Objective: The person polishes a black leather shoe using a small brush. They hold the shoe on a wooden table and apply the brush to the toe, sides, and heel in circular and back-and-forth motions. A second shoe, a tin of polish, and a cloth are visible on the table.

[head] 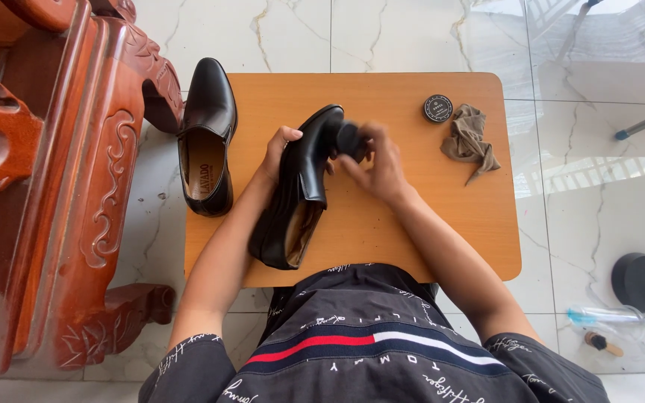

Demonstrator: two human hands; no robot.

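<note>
**Head view: shoe held over table, both hands engaged**

The left hand (281, 145) grips a black leather shoe (300, 186) by its side, toe pointing away from the person, heel resting low near the table (412, 224) edge. The right hand (378, 166) presses a dark, blurred pad (349, 138) against the toe area. A second black shoe (207, 138) lies at the table's left edge. A round polish tin (437, 108) sits just beside a crumpled brown cloth (470, 140). Carved red wooden furniture (76, 172) stands left.

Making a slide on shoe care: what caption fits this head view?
Left hand steadies a black shoe while the right hand rubs its toe over a wooden table.
</note>
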